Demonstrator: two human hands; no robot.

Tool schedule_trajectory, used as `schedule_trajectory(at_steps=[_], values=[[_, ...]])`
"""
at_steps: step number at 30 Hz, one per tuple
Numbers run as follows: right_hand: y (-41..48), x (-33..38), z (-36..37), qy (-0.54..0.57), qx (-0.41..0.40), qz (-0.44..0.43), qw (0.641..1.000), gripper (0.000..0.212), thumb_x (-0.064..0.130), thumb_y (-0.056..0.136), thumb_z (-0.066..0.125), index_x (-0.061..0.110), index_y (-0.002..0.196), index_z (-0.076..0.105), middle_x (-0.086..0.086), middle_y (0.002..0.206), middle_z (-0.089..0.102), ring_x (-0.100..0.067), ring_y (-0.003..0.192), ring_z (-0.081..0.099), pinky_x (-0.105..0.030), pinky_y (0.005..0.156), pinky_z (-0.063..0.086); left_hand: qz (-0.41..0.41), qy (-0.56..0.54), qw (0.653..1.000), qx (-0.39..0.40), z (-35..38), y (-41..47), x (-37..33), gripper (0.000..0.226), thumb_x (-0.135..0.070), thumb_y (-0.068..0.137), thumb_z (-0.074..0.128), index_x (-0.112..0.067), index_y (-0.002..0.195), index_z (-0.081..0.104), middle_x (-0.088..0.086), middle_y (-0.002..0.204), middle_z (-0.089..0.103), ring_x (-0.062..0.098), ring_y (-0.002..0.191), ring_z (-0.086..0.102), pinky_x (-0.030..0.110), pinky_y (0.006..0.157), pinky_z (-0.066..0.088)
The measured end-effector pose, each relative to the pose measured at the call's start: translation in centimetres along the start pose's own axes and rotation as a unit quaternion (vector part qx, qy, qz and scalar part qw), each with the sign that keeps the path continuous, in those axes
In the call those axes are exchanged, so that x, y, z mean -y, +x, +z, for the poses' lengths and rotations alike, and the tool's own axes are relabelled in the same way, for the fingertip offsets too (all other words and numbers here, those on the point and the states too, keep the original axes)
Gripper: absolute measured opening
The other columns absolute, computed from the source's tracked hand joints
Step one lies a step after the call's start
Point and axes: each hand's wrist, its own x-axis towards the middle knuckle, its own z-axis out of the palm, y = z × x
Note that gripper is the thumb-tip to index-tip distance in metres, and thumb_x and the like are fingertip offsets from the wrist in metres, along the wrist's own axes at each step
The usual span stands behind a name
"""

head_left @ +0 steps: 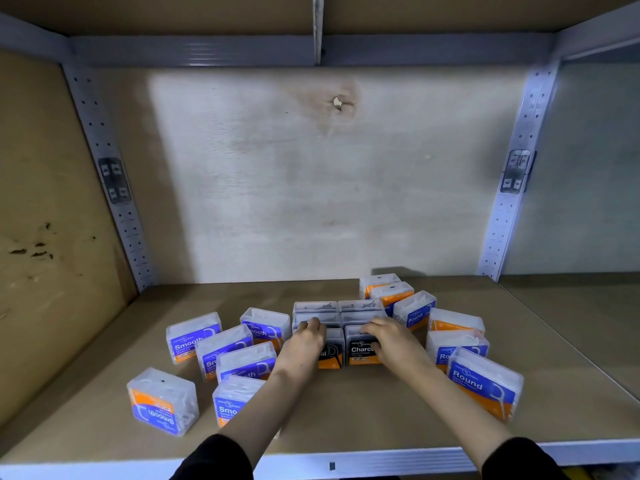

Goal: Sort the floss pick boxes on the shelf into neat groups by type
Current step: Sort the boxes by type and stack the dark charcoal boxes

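Black "Charcoal" floss pick boxes stand in a tight block at the shelf's middle, in rows running back. My left hand rests on the front left black box, fingers curled over its top. My right hand grips the front right black box. Blue and orange "Smooth" boxes are scattered to the left, one turned upside down near the front. "Round" boxes cluster on the right, some angled.
The shelf board has a grey metal front rail. Perforated metal uprights stand at the back corners. A plywood back panel closes the bay. Bare board lies behind the boxes and at far right.
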Motion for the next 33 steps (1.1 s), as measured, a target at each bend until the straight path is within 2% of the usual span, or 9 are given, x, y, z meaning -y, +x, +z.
schedule_trajectory(at_steps=[27,33], values=[[0.39,-0.11,0.85,0.005,-0.024,-0.006,1.000,0.036,0.008,0.092,0.049,0.015,0.127,0.055,-0.001,0.132,0.053,-0.016,0.126,0.045,-0.027,0.105,0.040,0.004,0.010,1.000,-0.013,0.49,0.38,0.23,0.045,0.006,0.094,0.036,-0.002,0.138,0.031,0.013,0.142,0.032,0.026,0.133,0.034,0.035,0.098,0.046],[0.36,0.14,0.46,-0.001,0.001,-0.006,1.000,0.032,0.014,0.088,0.056,0.015,0.121,0.052,0.000,0.129,0.048,-0.016,0.122,0.044,-0.028,0.099,0.043,-0.002,0.010,1.000,-0.017,0.33,0.21,0.29,0.044,0.003,0.094,0.037,-0.005,0.137,0.032,0.011,0.142,0.032,0.025,0.134,0.033,0.035,0.094,0.047]])
